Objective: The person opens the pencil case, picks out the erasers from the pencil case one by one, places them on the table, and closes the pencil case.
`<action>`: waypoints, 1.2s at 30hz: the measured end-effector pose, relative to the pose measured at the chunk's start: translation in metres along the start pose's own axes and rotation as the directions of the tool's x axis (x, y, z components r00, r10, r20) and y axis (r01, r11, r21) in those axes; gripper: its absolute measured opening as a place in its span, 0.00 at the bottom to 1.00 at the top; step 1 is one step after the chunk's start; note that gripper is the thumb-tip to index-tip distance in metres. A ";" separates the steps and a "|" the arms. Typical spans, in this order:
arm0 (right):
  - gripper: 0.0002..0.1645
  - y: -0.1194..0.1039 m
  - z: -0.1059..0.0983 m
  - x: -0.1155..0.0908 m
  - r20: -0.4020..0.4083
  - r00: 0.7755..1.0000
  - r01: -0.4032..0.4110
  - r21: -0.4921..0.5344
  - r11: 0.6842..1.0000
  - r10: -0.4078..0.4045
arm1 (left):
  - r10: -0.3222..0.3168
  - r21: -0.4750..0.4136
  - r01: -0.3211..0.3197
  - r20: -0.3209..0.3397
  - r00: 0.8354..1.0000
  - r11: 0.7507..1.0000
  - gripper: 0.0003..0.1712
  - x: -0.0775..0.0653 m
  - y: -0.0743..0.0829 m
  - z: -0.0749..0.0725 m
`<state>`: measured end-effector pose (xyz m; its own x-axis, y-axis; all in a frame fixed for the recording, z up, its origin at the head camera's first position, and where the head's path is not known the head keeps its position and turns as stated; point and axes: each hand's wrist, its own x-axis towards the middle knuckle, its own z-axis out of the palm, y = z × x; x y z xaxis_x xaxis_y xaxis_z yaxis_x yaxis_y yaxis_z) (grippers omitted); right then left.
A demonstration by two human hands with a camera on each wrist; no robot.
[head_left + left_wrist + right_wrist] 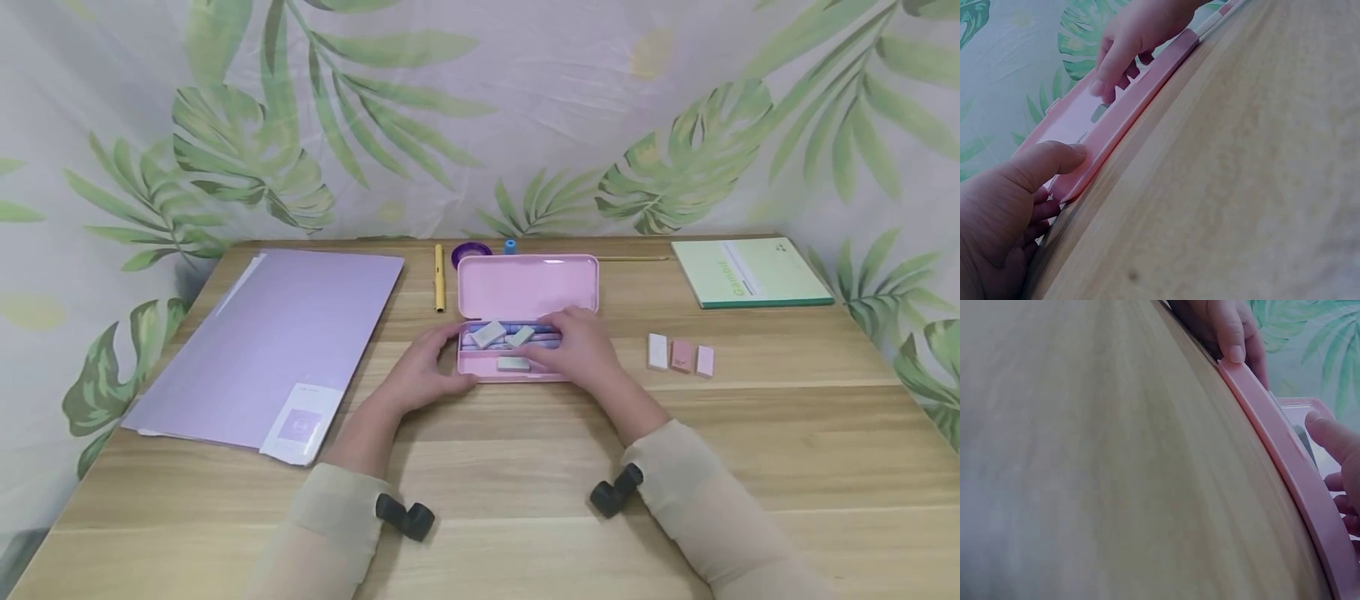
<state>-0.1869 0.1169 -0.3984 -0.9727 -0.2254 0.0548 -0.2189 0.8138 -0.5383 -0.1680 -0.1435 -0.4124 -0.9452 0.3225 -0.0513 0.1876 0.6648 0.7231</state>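
A pink pencil case (528, 287) lies on the table with its lid raised at the back. Pens fill its rear section, with two pale erasers (490, 334) on top of them. Another pale eraser (513, 364) lies in the front section. My left hand (423, 367) grips the case's left end, thumb at the front corner and fingers round the side, as the left wrist view shows. Over the right half of the case is my right hand (583, 346), its thumb and fingers apart and reaching inside. Its thumb tip is close to the smaller eraser on the pens.
To the right lie three small erasers (681, 356) and a green notebook (750, 272). A purple folder (285, 342) covers the table's left side. Behind the case are a yellow pen (439, 279), a purple tape roll (471, 252) and a small blue item (510, 247).
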 end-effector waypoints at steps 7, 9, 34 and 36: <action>0.38 -0.008 0.008 0.006 -0.017 1.000 0.002 -0.078 0.997 -0.004 | -0.003 0.001 0.003 -0.001 1.000 1.000 0.51 0.000 -0.001 0.000; 0.37 -0.006 0.007 0.004 -0.015 1.000 -0.001 -0.055 0.999 0.000 | -0.005 0.000 0.005 -0.003 1.000 1.000 0.51 0.000 -0.001 0.000; 0.35 0.149 -0.115 -0.093 -0.119 0.976 -0.179 0.025 0.984 0.180 | -0.010 0.017 0.010 0.002 1.000 1.000 0.52 -0.001 0.000 0.001; 0.33 0.159 -0.119 -0.097 -0.112 0.980 -0.167 0.002 0.986 0.166 | -0.011 0.017 0.011 0.004 1.000 1.000 0.52 -0.001 0.001 0.001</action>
<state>-0.1362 0.3319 -0.3889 -0.9980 -0.0255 0.0586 -0.0532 0.8390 -0.5415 -0.1669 -0.1428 -0.4124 -0.9460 0.3181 -0.0622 0.1819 0.6799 0.7104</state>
